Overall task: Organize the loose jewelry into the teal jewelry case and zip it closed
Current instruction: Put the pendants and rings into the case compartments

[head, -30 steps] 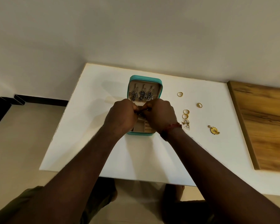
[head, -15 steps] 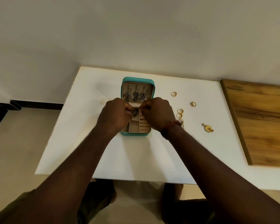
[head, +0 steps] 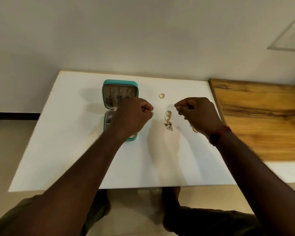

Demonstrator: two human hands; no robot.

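Left hand [head: 134, 114] and right hand [head: 198, 111] swung off the open teal case [head: 120, 82], grips curled, can't tell round what; loose rings [head: 168, 113] between them on the desk [head: 75, 150] look light and slippery, so pinch the band.

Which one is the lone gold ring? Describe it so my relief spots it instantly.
On the white table, find the open teal case near the far edge. Right of its lid lies a gold ring, flat on the tabletop. Unlike the cluster of rings and charms nearer the person, it lies alone, touching nothing.
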